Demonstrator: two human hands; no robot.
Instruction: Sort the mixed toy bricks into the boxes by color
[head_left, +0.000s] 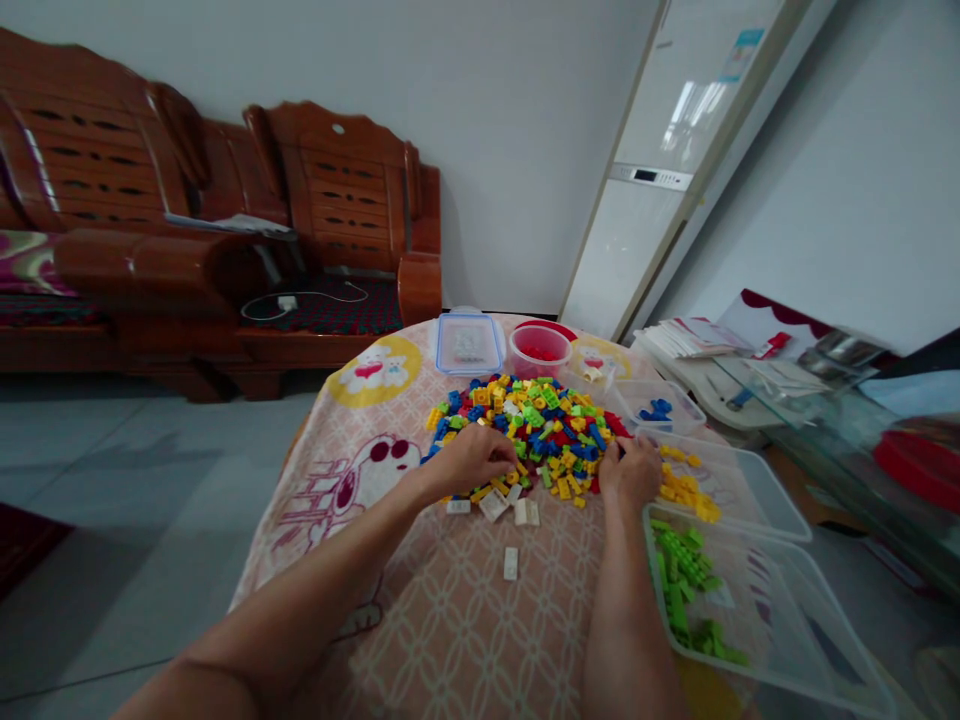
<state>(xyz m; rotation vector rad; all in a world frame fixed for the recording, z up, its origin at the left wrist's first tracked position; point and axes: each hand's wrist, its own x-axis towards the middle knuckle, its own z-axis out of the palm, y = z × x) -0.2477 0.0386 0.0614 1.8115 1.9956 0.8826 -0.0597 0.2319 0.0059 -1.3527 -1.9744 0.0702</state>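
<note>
Where bricks lie heaped, left fingers above, right fingers alongside.

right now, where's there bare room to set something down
Bare tablecloth shows between the left forearm and right forearm, nearer the camera than the lone white brick, and beyond the left forearm around the printed dog. Crowded: the middle, under the toy-brick pile; the right, under plastic trays; the far edge, with the pink tub and blue-rimmed container.
</note>
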